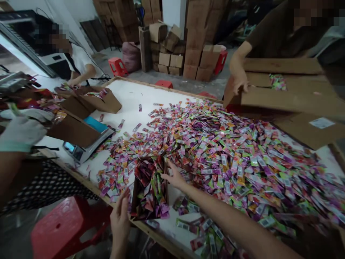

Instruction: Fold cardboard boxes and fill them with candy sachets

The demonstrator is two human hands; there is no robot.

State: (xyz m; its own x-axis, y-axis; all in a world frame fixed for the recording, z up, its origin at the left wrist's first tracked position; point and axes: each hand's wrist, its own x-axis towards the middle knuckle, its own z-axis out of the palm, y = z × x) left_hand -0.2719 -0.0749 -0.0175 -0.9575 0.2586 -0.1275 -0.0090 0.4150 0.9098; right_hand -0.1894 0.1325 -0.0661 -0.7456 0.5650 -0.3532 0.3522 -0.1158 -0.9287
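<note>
A small cardboard box (133,196) full of colourful candy sachets (151,185) stands at the table's near edge. Just left of it is my left hand (121,214), its fingers stretched upward and holding nothing; whether it touches the box wall I cannot tell. My right hand (174,175) is at the box's right rim, fingers apart, with nothing seen in its grasp. Around and beyond the box spreads a large heap of loose sachets (215,144) in purple, green, red and orange.
A scale (86,149) carries a cardboard box (72,127) on the left, beside a co-worker's gloved hand (23,131). Another person's hand (239,81) touches a big carton (285,102). A red stool (61,223) stands below the table's wooden edge (159,239).
</note>
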